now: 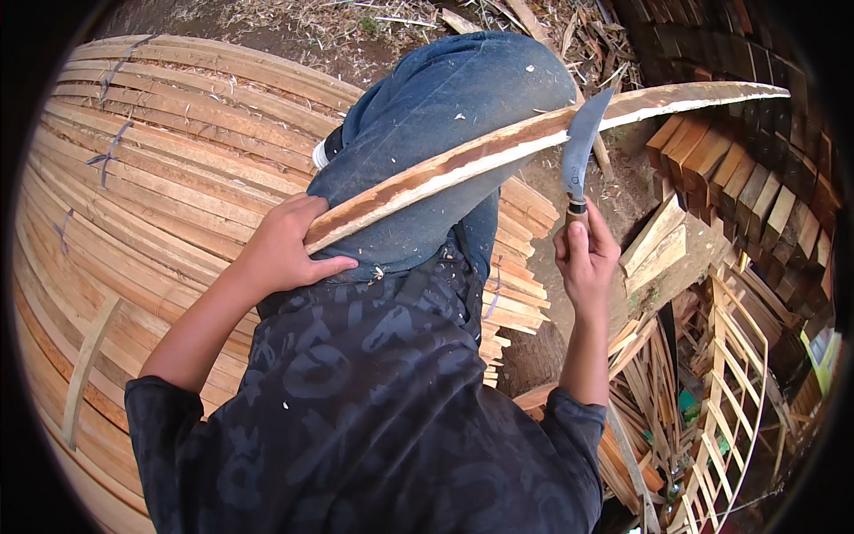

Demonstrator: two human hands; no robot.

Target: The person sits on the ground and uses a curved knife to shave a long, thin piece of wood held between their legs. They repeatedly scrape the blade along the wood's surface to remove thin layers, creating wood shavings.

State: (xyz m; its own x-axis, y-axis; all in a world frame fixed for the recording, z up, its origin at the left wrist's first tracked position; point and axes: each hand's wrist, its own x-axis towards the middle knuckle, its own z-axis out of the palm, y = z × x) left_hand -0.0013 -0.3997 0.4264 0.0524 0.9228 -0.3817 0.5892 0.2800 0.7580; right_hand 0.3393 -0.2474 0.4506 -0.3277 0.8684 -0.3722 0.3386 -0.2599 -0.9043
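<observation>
Across my raised thigh lies a long wooden strip (445,171), its upper side dark brown and its lower edge pale and freshly cut. My left hand (289,242) grips the strip's near end by my hip, thumb stretched along the jeans. In my right hand (587,258) is a knife (583,147) with a wide curved blade and a wooden handle, fingers wrapped round the handle. The blade points away from me and crosses the strip's pale edge just past my knee; I cannot tell whether it bites into the wood.
Bundled wooden slats (169,169), tied with blue strings, lie under me and to the left. At the right stand stacked boards (738,178), a slatted ladder-like frame (725,400) and scrap offcuts (645,383). Shavings (276,27) litter the ground ahead.
</observation>
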